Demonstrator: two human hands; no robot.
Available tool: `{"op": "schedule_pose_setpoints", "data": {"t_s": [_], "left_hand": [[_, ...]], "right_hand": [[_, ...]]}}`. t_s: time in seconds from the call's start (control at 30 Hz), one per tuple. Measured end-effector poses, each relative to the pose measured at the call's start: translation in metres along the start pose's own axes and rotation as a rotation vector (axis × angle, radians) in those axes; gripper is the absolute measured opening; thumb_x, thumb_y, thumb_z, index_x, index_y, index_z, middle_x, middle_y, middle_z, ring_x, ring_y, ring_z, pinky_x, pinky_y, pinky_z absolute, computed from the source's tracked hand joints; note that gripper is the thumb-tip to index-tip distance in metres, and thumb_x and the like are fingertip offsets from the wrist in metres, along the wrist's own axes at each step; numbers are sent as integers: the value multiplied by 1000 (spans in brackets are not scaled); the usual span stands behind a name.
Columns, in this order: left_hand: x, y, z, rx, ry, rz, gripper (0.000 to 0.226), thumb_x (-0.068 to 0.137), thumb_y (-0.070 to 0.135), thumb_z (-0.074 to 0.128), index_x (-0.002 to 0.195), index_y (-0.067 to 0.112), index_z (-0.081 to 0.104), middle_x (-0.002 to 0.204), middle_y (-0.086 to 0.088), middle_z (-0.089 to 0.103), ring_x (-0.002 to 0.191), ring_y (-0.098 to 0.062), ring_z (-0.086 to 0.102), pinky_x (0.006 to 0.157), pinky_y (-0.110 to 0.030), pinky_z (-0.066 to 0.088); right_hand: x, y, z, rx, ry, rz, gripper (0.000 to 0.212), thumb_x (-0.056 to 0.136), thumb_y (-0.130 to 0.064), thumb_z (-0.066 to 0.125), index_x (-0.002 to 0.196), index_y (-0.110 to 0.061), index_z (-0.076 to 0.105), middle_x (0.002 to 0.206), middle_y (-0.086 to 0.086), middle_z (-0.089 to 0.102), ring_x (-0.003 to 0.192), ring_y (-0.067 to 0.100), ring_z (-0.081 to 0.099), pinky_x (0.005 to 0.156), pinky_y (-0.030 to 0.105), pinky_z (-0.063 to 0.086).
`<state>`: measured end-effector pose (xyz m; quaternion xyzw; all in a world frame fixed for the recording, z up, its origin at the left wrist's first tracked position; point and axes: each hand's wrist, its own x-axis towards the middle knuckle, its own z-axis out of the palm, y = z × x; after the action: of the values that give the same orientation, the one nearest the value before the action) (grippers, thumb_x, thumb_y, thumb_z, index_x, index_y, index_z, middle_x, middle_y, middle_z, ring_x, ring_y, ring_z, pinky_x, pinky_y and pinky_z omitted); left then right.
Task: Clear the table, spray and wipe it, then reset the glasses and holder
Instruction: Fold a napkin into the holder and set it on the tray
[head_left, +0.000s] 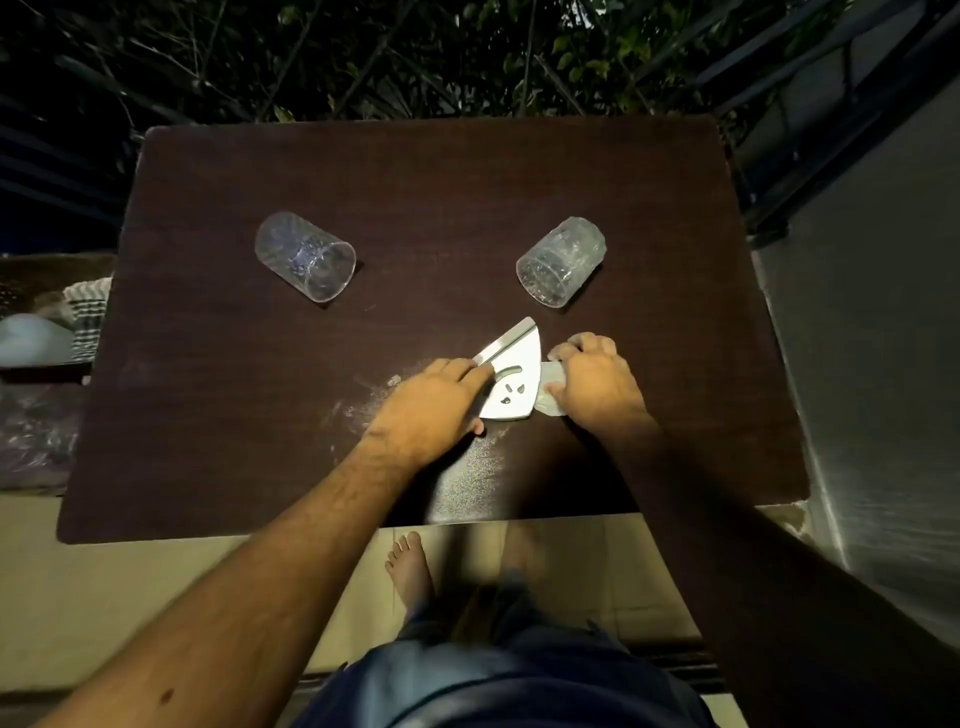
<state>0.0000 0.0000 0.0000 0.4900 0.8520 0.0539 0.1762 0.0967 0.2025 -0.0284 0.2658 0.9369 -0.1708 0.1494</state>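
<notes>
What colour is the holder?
Silvery white metal holder with small cut-outs, on the dark brown table; head view.

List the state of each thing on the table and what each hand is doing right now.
Left glass: on the table, free of both hands.
Right glass: on the table, untouched.
Metal holder: between both hands.
Left hand: grip on the holder.
Right hand: closed on a pale tissue.
Table: whitish powdery smears near the holder.

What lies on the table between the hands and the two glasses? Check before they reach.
Nothing visible. The left hand and right hand are both at the metal holder. Beyond it, bare dark table runs to the left glass and right glass.
</notes>
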Motion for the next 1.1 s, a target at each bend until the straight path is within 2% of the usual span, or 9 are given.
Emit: {"op": "schedule_pose_setpoints", "data": {"t_s": [0.17, 0.3, 0.37, 0.43, 0.5, 0.6, 0.77, 0.93, 1.1], "left_hand": [[7, 7, 2, 36, -89, -79, 60, 89, 30, 66, 144, 19, 44, 146, -4, 49, 128, -27, 49, 103, -41, 45], [8, 12, 1, 34, -71, -91, 42, 93, 23, 58, 134, 13, 51, 136, -9, 55, 116, -31, 58, 99, -43, 48], [10, 14, -1, 43, -74, -101, 40, 92, 25, 59, 130, 14, 53, 132, -8, 57, 112, -32, 61, 93, -43, 51], [13, 14, -4, 81, -89, -129, 43, 87, 28, 65, 127, 18, 55, 127, -4, 58, 105, -33, 65, 80, -41, 51], [17, 15, -7, 130, -122, -149, 49, 82, 31, 72, 127, 20, 55, 124, -3, 57, 97, -35, 68, 65, -38, 46], [21, 17, -5, 149, -133, -159, 55, 78, 28, 77, 127, 20, 54, 122, -3, 57, 91, -36, 69, 58, -37, 35], [20, 22, 2, 198, -13, -170, 22, 98, 27, 55, 118, 21, 56, 113, -3, 60, 80, -34, 70, 54, -38, 33], [19, 18, 5, 179, 22, -138, 20, 99, 26, 52, 118, 20, 56, 112, -3, 59, 79, -33, 70, 54, -38, 33], [18, 16, -3, 172, -10, -100, 24, 100, 29, 48, 120, 20, 56, 115, -4, 58, 83, -35, 69, 56, -36, 32]], "right_hand": [[4, 3, -4, 88, -39, -6, 41, 89, -31, 71, 128, -26, 61, 139, -2, 43, 135, 22, 35, 110, 39, 36], [8, 4, -7, 108, -14, -32, 37, 93, -32, 63, 129, -24, 62, 143, -1, 42, 138, 22, 32, 110, 41, 35], [10, 5, -7, 112, -14, -44, 34, 93, -30, 64, 127, -25, 63, 142, -1, 43, 138, 22, 33, 110, 41, 36], [13, 6, -8, 119, -24, -57, 33, 90, -30, 69, 122, -26, 63, 138, -2, 44, 136, 22, 34, 109, 40, 35], [16, 7, -9, 119, -23, -61, 28, 87, -31, 72, 114, -27, 66, 134, -3, 44, 133, 21, 36, 107, 38, 33], [20, 6, -10, 104, -35, -67, 24, 84, -32, 75, 106, -29, 68, 131, -3, 45, 129, 21, 37, 106, 36, 33], [20, 5, -11, 100, -56, -93, 27, 82, -32, 69, 109, -31, 66, 135, -5, 43, 131, 21, 34, 107, 37, 30], [21, 1, -14, 51, -73, -86, 30, 79, -24, 64, 107, -30, 67, 133, -5, 45, 129, 23, 36, 107, 38, 34], [26, -7, -15, -28, -77, -34, 24, 84, -29, 61, 106, -25, 70, 122, 0, 51, 116, 26, 43, 101, 42, 41]]}}
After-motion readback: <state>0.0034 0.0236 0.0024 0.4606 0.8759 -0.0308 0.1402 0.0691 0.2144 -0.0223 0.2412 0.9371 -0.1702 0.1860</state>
